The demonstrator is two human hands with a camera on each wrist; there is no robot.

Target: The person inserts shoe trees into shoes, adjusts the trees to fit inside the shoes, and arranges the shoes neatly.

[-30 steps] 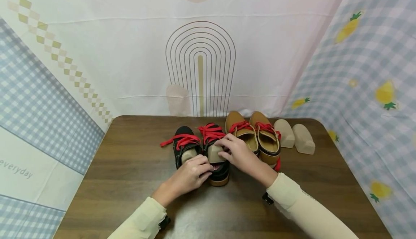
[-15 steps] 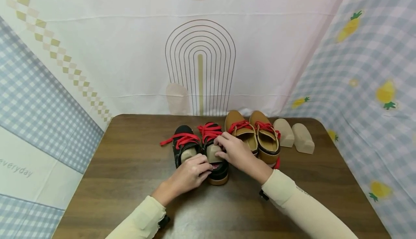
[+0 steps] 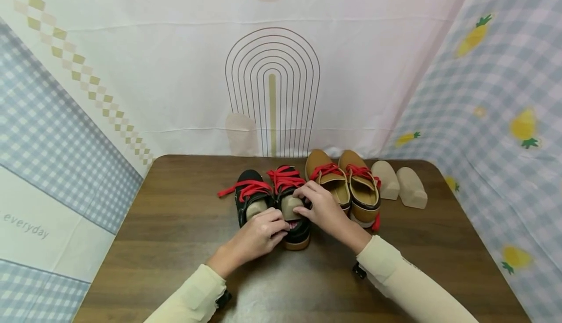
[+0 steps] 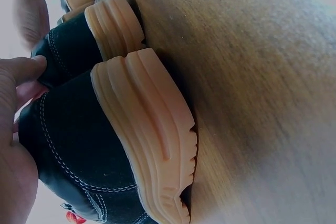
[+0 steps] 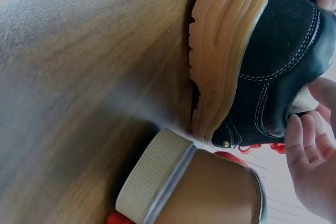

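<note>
Two black shoes with red laces and tan soles stand side by side mid-table. My left hand (image 3: 275, 229) grips the heel of the right black shoe (image 3: 298, 230), whose black heel (image 4: 79, 150) fills the left wrist view. My right hand (image 3: 304, 202) pinches a beige insert (image 3: 290, 207) that sits in this shoe's opening. Its fingers (image 5: 310, 150) show beside the shoe's collar (image 5: 283, 61) in the right wrist view. The left black shoe (image 3: 250, 191) holds its own beige insert (image 3: 255, 209) and is untouched.
A pair of brown shoes (image 3: 347, 186) with red laces stands just right of my right hand, one heel (image 5: 210, 192) close to the black shoe. Two loose beige inserts (image 3: 398, 184) lie at the back right. The brown wooden table (image 3: 175, 225) is ringed by hanging cloth walls.
Both hands stay on the same black shoe and insert. Only the head view shifts slightly.
</note>
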